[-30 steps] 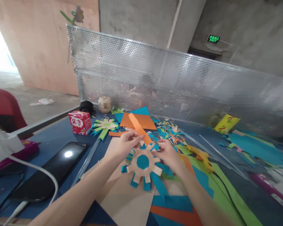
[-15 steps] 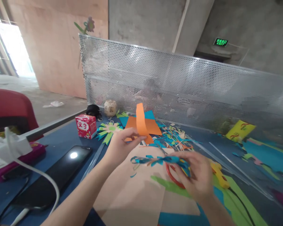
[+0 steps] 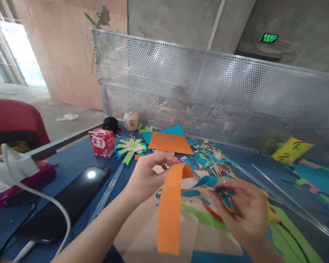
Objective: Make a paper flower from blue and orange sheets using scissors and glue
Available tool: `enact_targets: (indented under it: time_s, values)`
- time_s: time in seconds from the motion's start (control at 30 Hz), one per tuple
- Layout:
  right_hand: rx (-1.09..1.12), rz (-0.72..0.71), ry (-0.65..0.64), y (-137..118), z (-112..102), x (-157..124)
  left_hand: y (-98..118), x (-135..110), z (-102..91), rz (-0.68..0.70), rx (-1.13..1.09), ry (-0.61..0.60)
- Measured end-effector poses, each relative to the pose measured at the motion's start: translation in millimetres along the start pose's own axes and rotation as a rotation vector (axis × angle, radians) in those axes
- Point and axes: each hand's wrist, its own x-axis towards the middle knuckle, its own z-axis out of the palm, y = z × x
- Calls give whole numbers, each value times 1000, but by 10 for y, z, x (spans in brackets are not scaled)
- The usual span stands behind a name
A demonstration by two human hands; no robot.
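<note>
My left hand (image 3: pixel 149 173) pinches the top of a long orange paper strip (image 3: pixel 170 210), which bends over and hangs down toward me. My right hand (image 3: pixel 242 210) is closed around a crumpled blue paper flower piece (image 3: pixel 208 181), held just above the table beside the strip. Under both hands lie beige (image 3: pixel 150 233) and green (image 3: pixel 201 217) paper sheets. Red scissor handles (image 3: pixel 210 212) show beneath my right hand.
A black phone (image 3: pixel 63 204) with a white cable (image 3: pixel 48 202) lies at left, near a purple case (image 3: pixel 19 182). A red carton (image 3: pixel 101 142), a finished paper flower (image 3: pixel 130 147), orange sheet (image 3: pixel 170 143), paper scraps (image 3: pixel 208 157) and a yellow glue gun (image 3: pixel 272 213) lie before the perforated metal screen (image 3: pixel 208 95).
My right hand lifted the blue and beige flower off the table and closed on it. The orange strip in my left hand swung up, then flopped over toward me.
</note>
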Motion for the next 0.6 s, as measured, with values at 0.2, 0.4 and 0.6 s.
enact_targets:
  time_s: [0.2,0.4,0.6]
  values:
    - [82,195,20,-53,2,29,-63,46,34,-240,-101,-58]
    - [49,203,-78,-65,-21,26,-72,80,42,-311,-150,-137]
    - [43,200,-103,-15,-26,27,-80,90,42,-373,-174,-175]
